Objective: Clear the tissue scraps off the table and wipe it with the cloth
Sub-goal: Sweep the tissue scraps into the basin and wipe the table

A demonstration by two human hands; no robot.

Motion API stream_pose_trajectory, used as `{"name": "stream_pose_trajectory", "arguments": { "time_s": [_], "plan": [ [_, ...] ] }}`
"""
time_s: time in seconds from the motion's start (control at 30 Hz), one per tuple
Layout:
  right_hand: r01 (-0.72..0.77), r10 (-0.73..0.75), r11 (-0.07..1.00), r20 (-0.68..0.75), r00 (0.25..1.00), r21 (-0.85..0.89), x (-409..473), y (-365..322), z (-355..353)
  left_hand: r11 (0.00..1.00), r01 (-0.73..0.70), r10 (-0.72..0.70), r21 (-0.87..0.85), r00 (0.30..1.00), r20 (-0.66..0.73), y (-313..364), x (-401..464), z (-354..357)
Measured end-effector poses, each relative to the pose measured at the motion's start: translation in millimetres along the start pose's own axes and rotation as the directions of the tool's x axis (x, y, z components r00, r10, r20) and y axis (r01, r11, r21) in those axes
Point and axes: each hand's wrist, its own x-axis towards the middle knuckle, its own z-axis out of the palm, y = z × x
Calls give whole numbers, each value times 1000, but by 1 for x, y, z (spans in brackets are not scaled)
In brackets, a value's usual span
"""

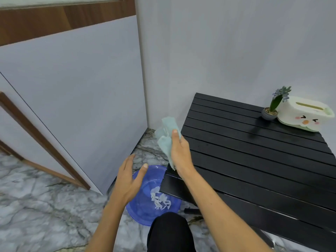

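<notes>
Cloth (166, 136) crumpled, gripped in our right hand (180, 153) at bench (254, 160) left edge; left hand (128, 180) open above blue basin (145, 211) holding tissue scraps (160, 200).

Basin (143, 211) on floor left of table (254, 160), scraps (161, 200) inside, tissue box (305, 113) at far right corner

Table (254, 160) mostly bare; plant (271, 110), tissue box (305, 113) far corner.
</notes>
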Motion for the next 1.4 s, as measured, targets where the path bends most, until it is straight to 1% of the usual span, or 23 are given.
{"name": "stream_pose_trajectory", "arguments": {
  "time_s": [0.1,0.17,0.3,0.4,0.43,0.5,0.53,0.57,0.6,0.67,0.73,0.83,0.93,1.0,1.07,1.2,1.3,1.4],
  "plan": [
    [48,-48,999,-9,999,-6,-2,-12,-37,999,-33,34,-41,999,36,22,-7,8],
    [95,-96,993,-20,995,-64,-6,-18,-67,997,-72,75,-33,994,83,39,-11,18],
    [140,-153,950,-27,988,-280,-26,-20,-133,985,-173,172,-11,964,203,69,-16,43],
    [86,-116,874,-33,993,-478,-43,-1,-170,977,-214,205,2,940,274,80,-17,57],
    [72,-99,844,-24,995,-531,-50,8,-176,978,-211,200,7,935,292,82,-18,60],
    [126,-124,769,48,991,-626,-60,32,-181,980,-197,185,10,934,304,82,-17,63],
    [179,-139,711,113,984,-680,-63,44,-180,981,-193,182,8,936,301,81,-17,64],
    [213,-135,627,165,977,-749,-64,52,-177,981,-194,183,7,937,299,81,-18,64],
    [219,-110,542,189,976,-812,-63,56,-174,980,-197,186,7,936,298,81,-18,64],
    [176,-11,449,191,981,-876,-56,54,-169,980,-198,188,2,934,304,82,-19,64],
    [148,53,393,183,982,-908,-42,51,-165,980,-197,188,-3,934,303,81,-19,65],
    [106,88,335,143,986,-936,-10,50,-161,980,-200,196,-14,937,290,79,-18,66],
    [30,93,315,63,994,-949,27,50,-150,978,-208,208,-28,936,283,77,-18,68],
    [31,76,306,57,995,-952,48,50,-137,976,-219,216,-24,935,279,76,-17,69],
    [86,62,307,110,992,-948,61,49,-124,974,-227,222,-14,934,279,75,-16,70],
    [272,38,327,300,953,-905,62,44,-105,977,-211,210,-25,938,275,73,-14,72],
    [393,20,347,426,905,-852,39,47,-106,980,-185,198,-75,944,265,73,-13,72],
    [442,9,360,477,879,-822,6,50,-115,981,-173,189,-84,946,265,73,-13,71]
  ]
}}
